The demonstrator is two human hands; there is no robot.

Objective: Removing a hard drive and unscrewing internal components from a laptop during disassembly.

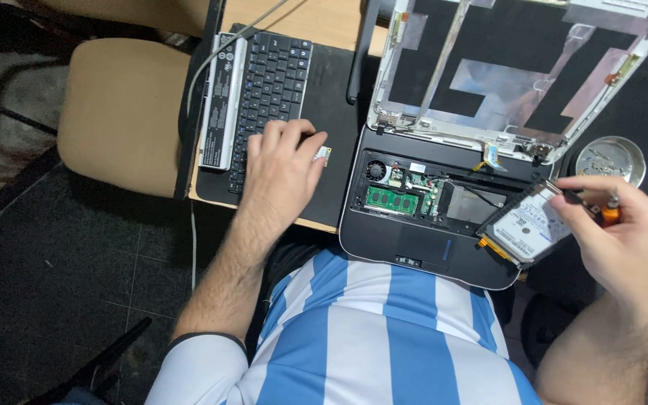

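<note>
An opened black laptop base [421,247] lies in front of me, with a green memory board [391,199] and a small fan exposed inside. Its lid shell [523,71] stands open with the screen removed. My right hand [620,236] holds a silver hard drive [528,223] over the base's right side, together with an orange-handled screwdriver [609,214]. My left hand [283,169] rests on the black mat beside a detached black keyboard [271,82], its fingertips pinching a small circuit card [322,155].
A long battery pack [219,97] lies left of the keyboard. A round metal dish [610,157] with screws sits at the right. A tan padded chair [118,112] stands left of the wooden desk [316,19]. Dark tiled floor lies below.
</note>
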